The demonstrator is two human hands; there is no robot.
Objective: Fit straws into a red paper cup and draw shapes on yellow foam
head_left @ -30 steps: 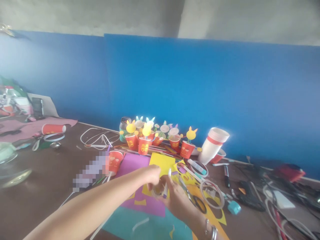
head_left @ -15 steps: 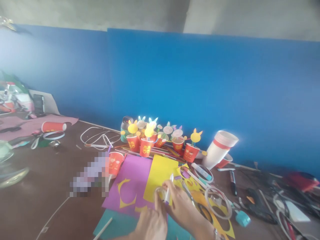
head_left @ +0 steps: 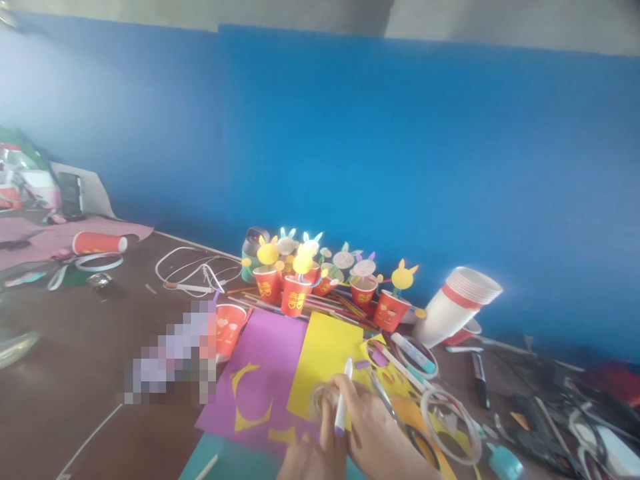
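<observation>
Head view, lower centre: we record the right hand [head_left: 375, 423], fingers clasping a white marker [head_left: 342, 408]; we cannot tell the left hand's [head_left: 311, 459] grip beside a translucent ring [head_left: 317, 400].

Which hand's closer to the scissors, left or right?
Right. The right hand, holding a white marker, is just left of the scissors; the left hand is farther left, with the right hand between it and them.
</observation>
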